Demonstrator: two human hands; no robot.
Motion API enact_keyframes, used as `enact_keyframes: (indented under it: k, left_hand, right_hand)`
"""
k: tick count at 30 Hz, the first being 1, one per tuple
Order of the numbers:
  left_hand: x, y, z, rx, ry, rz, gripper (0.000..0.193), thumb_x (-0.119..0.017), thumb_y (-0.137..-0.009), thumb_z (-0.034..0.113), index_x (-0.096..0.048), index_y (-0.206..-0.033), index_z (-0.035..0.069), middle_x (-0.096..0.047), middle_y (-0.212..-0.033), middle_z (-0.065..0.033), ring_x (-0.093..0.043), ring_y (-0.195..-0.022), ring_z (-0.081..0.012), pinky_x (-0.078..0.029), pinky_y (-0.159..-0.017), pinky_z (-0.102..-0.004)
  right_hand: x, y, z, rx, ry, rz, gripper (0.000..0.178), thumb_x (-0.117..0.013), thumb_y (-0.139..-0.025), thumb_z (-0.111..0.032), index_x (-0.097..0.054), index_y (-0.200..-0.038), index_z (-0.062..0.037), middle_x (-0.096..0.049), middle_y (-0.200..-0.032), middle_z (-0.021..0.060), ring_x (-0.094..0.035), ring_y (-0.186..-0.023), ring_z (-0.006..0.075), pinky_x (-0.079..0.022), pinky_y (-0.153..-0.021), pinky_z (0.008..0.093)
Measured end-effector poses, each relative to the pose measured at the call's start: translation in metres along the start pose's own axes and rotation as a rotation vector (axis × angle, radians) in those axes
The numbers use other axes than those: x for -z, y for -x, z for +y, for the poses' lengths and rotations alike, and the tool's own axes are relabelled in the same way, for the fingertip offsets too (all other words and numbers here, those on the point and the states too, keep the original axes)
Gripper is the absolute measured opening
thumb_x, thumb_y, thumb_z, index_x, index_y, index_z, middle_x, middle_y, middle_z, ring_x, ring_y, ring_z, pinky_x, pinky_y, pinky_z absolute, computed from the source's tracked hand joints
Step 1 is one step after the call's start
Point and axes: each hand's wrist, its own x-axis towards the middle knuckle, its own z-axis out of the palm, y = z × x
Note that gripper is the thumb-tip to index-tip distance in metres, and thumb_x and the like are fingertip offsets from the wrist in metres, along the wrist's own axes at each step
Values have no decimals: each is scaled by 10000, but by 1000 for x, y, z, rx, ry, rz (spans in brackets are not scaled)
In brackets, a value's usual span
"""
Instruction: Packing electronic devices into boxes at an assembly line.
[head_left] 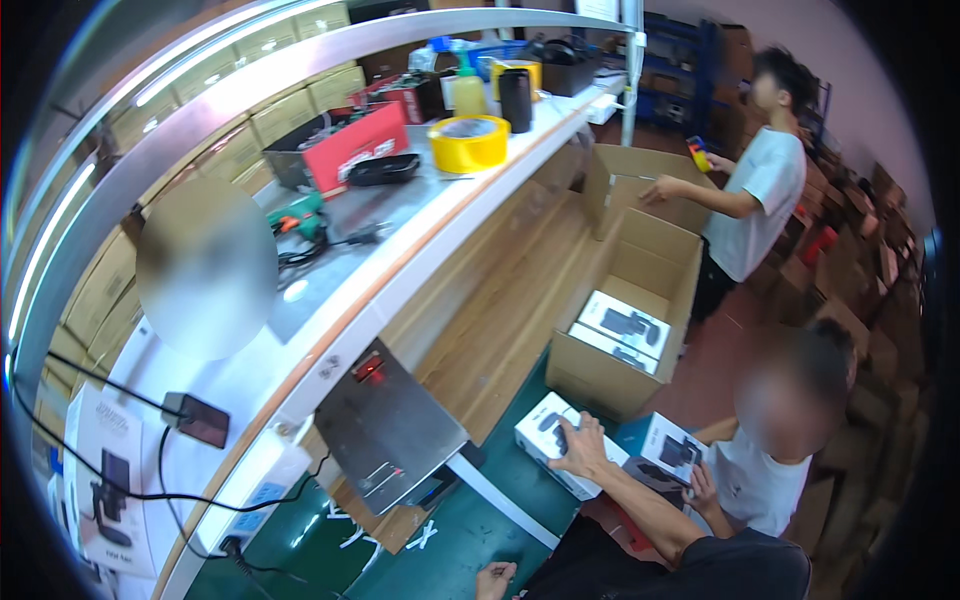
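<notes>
My right hand (585, 448) reaches across a white printed carton (548, 428) on the green work surface, its fingers gripping the carton. A picture of a dark device shows on the carton's face. My left hand (494, 580) is at the lower edge, fingers curled; whatever they may hold is hidden. Beside my right hand, a seated co-worker in a white shirt holds a similar white and teal carton (668, 450). Behind these stands an open brown cardboard box (600, 375) with printed cartons inside.
A metal-topped machine (390, 425) with a pale strip (505, 502) sits left of the cartons. Cables hang over a power strip (255, 495). Yellow tape (468, 145) lies on the shelf. Another person stands at a second open box (640, 185), holding a tape dispenser (699, 153).
</notes>
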Motion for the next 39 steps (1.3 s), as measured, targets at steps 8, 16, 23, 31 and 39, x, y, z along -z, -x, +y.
enact_keyframes:
  k: [8,16,23,31,39]
  left_hand:
    - [-32,9,28,-83,15,12,210,-731,-901,163,-713,-996,-23,-713,-873,-69,-650,-783,-143,-519,-735,-288]
    - [-26,43,7,-68,157,50,159,-670,-932,97,-693,-986,-50,-718,-879,-129,-662,-757,-154,-541,-698,-286]
    - [-5,54,-55,-105,145,62,129,-618,-945,40,-684,-953,-70,-718,-868,-141,-670,-736,-144,-554,-666,-280]
    - [26,113,-70,-12,232,306,134,-613,-950,44,-657,-985,-77,-724,-913,-179,-725,-788,-229,-605,-692,-332]
    - [42,217,-191,-17,219,592,125,-664,-889,78,-723,-857,-28,-727,-789,-119,-688,-720,-165,-561,-639,-309]
  right_hand:
    - [-26,-14,33,106,73,139,1046,-853,-585,-436,-398,-1433,-26,-329,-1401,389,-336,-1281,545,-248,-1105,600]
    - [6,18,24,44,98,48,978,-868,-574,-380,-467,-1388,-15,-394,-1338,352,-401,-1243,493,-326,-1058,558]
    - [8,8,59,161,137,43,984,-887,-524,-379,-500,-1367,-48,-423,-1318,331,-411,-1255,491,-357,-1048,559]
    - [-26,67,9,329,64,308,645,-777,-691,-145,-527,-1251,54,-433,-1342,315,-409,-1270,497,-373,-1077,527]
    - [-130,173,-47,186,-424,-298,540,-722,-853,-342,-577,-1182,61,-559,-1257,280,-529,-1174,436,-421,-1031,470]
